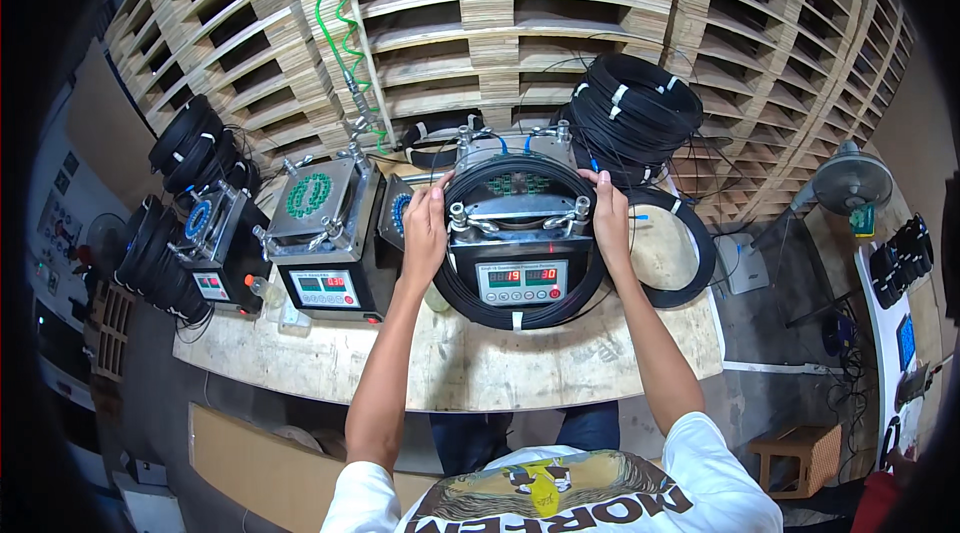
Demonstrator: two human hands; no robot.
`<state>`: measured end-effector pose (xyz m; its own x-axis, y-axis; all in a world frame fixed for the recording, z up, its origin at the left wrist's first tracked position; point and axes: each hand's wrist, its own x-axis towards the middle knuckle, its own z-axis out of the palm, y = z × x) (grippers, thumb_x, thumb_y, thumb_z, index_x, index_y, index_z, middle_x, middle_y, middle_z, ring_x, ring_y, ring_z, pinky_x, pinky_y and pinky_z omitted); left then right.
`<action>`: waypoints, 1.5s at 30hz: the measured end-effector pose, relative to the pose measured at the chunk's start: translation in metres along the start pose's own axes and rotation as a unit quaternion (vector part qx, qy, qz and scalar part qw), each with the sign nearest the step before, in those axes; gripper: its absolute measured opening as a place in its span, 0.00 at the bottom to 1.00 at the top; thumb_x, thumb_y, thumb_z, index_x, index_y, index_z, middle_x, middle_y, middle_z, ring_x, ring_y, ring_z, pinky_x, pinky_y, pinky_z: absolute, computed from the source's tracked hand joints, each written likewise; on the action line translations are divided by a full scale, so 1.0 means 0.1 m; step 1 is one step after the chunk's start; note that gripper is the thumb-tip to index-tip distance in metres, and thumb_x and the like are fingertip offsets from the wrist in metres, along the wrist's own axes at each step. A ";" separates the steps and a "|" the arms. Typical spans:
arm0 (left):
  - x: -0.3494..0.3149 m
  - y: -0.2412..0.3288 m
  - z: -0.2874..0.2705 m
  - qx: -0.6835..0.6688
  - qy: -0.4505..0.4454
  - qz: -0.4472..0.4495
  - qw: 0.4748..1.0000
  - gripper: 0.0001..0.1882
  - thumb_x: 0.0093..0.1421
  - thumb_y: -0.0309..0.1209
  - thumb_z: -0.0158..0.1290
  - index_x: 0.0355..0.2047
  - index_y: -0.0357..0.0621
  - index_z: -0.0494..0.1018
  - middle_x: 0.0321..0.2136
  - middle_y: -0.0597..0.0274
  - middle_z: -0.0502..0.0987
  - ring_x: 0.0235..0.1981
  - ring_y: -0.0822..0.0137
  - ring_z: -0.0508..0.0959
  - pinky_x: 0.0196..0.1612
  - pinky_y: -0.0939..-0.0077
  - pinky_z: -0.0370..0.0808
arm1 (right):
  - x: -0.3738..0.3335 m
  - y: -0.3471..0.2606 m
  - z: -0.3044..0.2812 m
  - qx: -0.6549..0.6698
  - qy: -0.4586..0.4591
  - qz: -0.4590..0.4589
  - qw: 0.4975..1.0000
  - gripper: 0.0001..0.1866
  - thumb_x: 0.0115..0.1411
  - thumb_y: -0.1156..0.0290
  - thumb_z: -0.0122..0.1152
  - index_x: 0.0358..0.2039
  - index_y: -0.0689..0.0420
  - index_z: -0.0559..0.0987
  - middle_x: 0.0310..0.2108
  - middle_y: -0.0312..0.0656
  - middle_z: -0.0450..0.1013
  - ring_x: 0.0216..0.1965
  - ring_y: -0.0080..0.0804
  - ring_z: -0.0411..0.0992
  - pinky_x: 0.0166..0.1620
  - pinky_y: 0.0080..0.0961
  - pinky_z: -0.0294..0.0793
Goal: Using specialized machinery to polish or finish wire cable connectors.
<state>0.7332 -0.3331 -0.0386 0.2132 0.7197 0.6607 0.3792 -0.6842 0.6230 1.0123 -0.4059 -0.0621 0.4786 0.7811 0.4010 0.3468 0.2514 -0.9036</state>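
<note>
Between my hands is a coil of thin black cable, tied with white tape at its lower edge. It rings the front of a boxy metal machine with a lit red digital display. My left hand grips the coil's left side, fingers pointing away from me. On the opposite side my right hand is closed round the coil. A small blue connector shows at my right fingertips. Part of the machine's top, with green pieces in a round fixture, is visible through the ring.
Two similar machines stand to the left, near a small orange-capped bottle. Black coils are stacked behind right. Another coil lies flat on the wooden table. Pallets line the back; a fan stands right.
</note>
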 end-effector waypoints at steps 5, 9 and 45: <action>0.08 0.01 0.00 -0.004 -0.023 -0.003 1.000 0.21 0.75 0.36 0.36 0.54 0.39 0.75 0.27 0.49 0.70 0.25 0.58 0.69 0.33 0.66 0.68 | -0.04 0.07 0.03 -0.015 0.046 -0.037 0.998 0.28 0.74 0.56 0.35 0.44 0.65 0.81 0.23 0.46 0.74 0.27 0.32 0.69 0.38 0.29 0.68; 0.00 0.00 0.02 -0.006 -0.003 0.038 0.999 0.21 0.74 0.36 0.36 0.53 0.39 0.75 0.29 0.47 0.71 0.28 0.56 0.70 0.37 0.65 0.69 | 0.02 0.11 -0.01 -0.007 0.029 -0.048 0.998 0.28 0.74 0.57 0.35 0.44 0.65 0.81 0.29 0.51 0.77 0.31 0.36 0.73 0.41 0.30 0.69; 2.01 0.06 1.03 0.200 -0.549 -0.029 0.811 0.30 0.67 0.49 0.33 0.46 0.42 0.80 0.37 0.43 0.80 0.39 0.49 0.78 0.49 0.59 0.72 | 2.34 -0.19 0.63 -0.348 -0.508 0.185 0.766 0.19 0.61 0.55 0.56 0.49 0.49 0.79 0.30 0.41 0.76 0.23 0.37 0.77 0.28 0.36 0.84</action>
<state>0.8708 -0.1807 0.0548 0.7749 0.5704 -0.2725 0.6319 -0.7109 0.3089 1.0667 -0.1914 0.0395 -0.1042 0.8560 -0.5063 0.8539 -0.1840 -0.4869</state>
